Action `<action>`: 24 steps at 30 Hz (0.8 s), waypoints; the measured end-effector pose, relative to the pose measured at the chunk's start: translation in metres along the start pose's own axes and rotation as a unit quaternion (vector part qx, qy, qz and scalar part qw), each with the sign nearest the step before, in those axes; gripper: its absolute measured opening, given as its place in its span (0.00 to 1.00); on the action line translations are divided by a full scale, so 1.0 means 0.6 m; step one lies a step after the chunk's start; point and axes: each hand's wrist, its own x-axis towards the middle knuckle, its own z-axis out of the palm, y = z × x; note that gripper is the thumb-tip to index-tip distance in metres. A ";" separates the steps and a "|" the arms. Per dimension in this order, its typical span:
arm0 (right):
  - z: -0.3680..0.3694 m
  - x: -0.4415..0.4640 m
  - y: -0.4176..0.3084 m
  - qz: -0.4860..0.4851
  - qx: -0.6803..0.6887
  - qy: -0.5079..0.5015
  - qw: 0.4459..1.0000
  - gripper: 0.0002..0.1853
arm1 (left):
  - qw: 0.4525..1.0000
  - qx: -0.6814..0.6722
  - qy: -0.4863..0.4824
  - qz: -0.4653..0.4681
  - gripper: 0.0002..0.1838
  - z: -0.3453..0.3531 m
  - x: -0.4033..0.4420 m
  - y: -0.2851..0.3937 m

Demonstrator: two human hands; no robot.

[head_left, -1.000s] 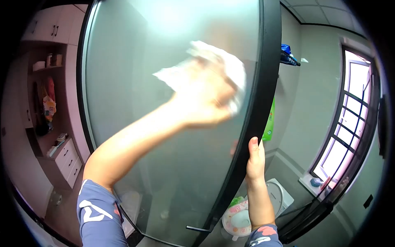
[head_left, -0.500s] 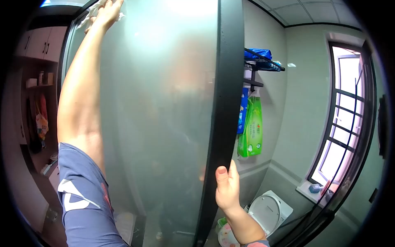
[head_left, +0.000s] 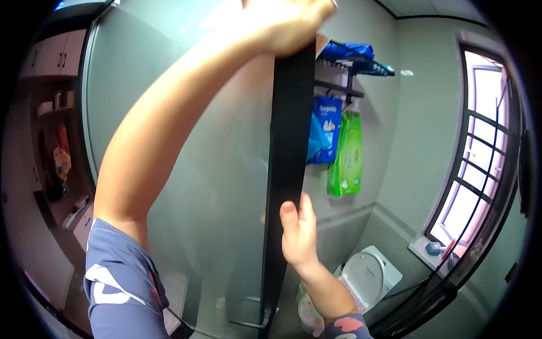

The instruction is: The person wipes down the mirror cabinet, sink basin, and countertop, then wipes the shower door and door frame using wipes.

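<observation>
My left hand (head_left: 296, 25) is at the top of the black door frame (head_left: 288, 141), its fingers partly cut off by the image edge. A blurred white cloth (head_left: 221, 16) shows beside it, over the frosted glass panel (head_left: 214, 186). Lower down, my right hand (head_left: 299, 234) grips the frame's right edge, thumb on the near side and the other fingers partly hidden behind it.
Behind the door, a black rack (head_left: 361, 65) holds a blue package, with blue and green bags (head_left: 347, 155) hanging below. A toilet (head_left: 367, 277) stands lower right near a barred window (head_left: 474, 152). Cabinets (head_left: 56, 53) are at the far left.
My left hand swept from the glass to its upper left corner, then across right to the frame's top. The frame has shifted left in view, with my right hand still on it.
</observation>
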 end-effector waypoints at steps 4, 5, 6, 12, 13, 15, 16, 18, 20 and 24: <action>0.003 -0.003 -0.020 -0.028 -0.008 0.041 0.999 0.22 | 0.998 -0.063 -0.011 0.002 0.22 -0.016 -0.181 0.127; 0.002 -0.003 -0.014 -0.021 0.014 0.041 0.999 0.21 | 0.987 -0.139 -0.035 -0.072 0.25 -0.022 -0.228 0.158; -0.002 -0.004 -0.005 -0.014 0.037 0.042 0.998 0.21 | 0.976 -0.165 -0.103 -0.099 0.28 -0.034 -0.279 0.184; -0.009 -0.012 -0.004 0.016 0.018 0.029 0.999 0.21 | 0.812 -0.332 -0.440 -0.191 0.23 -0.120 -0.655 0.454; -0.009 -0.013 -0.003 0.017 0.000 0.027 1.000 0.22 | 0.801 -0.336 -0.458 -0.187 0.22 -0.140 -0.729 0.511; -0.004 -0.016 -0.001 0.013 -0.007 0.034 0.999 0.24 | 0.797 -0.365 -0.445 -0.182 0.22 -0.136 -0.801 0.533; 0.000 -0.016 0.000 0.009 0.004 0.041 0.999 0.24 | 0.801 -0.390 -0.417 -0.181 0.22 -0.122 -0.807 0.513; -0.010 -0.019 0.011 0.027 -0.020 0.056 0.998 0.26 | 0.942 -0.201 -0.248 -0.104 0.28 -0.079 -0.756 0.439; -0.015 -0.017 0.017 0.039 -0.006 0.064 0.997 0.27 | 0.913 -0.262 -0.246 -0.191 0.32 -0.067 -0.593 0.277; -0.005 -0.024 -0.015 0.080 0.010 0.073 0.994 0.28 | 0.952 -0.174 -0.118 -0.225 0.36 -0.017 -0.432 0.036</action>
